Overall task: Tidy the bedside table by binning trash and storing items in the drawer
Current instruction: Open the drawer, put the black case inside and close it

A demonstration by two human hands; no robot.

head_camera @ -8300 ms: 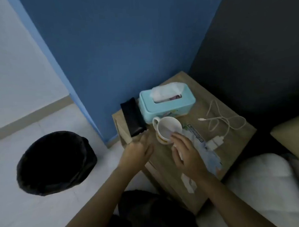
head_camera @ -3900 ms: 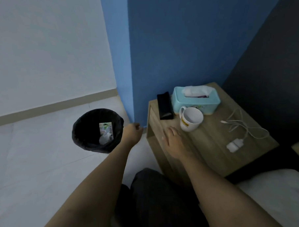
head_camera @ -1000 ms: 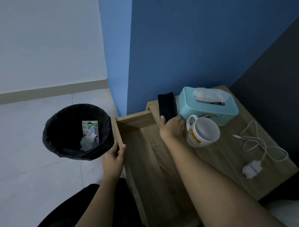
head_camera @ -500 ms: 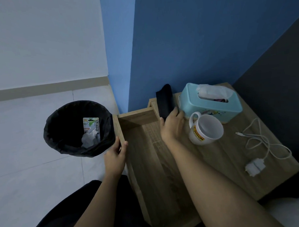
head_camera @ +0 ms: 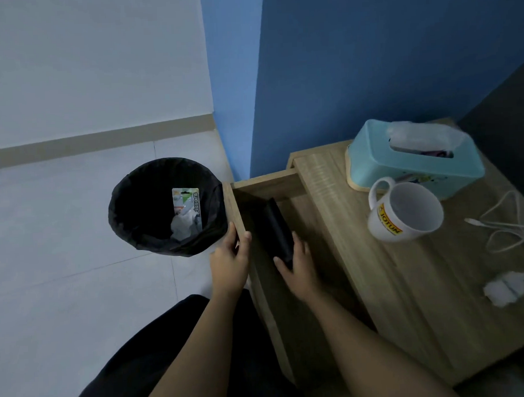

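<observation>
Holding the black case (head_camera: pixel 276 232) by its near end, our right hand (head_camera: pixel 298 267) has the grip wrapped around it, thumb on one long edge and fingers (head_camera: pixel 295 242) on the other, with the case down inside the open drawer (head_camera: pixel 255 180). In this dim light we cannot quite tell whether the far end touches the drawer floor or hangs just above it; it looks tilted, leaning toward the drawer's left wall. Our left hand (head_camera: pixel 230 261) pinches the drawer's left rim, thumb inside and fingers outside, steadying the drawer.

To finish this step well, we lower the near end until the case lies flat, and only then loosen the grip. We set it along the left wall, lengthwise, so the middle of the drawer is free for whatever follows. We keep the left hand bracing the rim while we release, because the drawer is pulled far out and may wobble.

Beyond the hands, the table (head_camera: pixel 408 282) carries the mug (head_camera: pixel 405 211), the blue tissue box (head_camera: pixel 415 158) touching it behind, and the white charger and cable (head_camera: pixel 509 247) near the right edge. The bin (head_camera: pixel 165 207) on the floor, just left of the drawer, already holds packaging and paper.
</observation>
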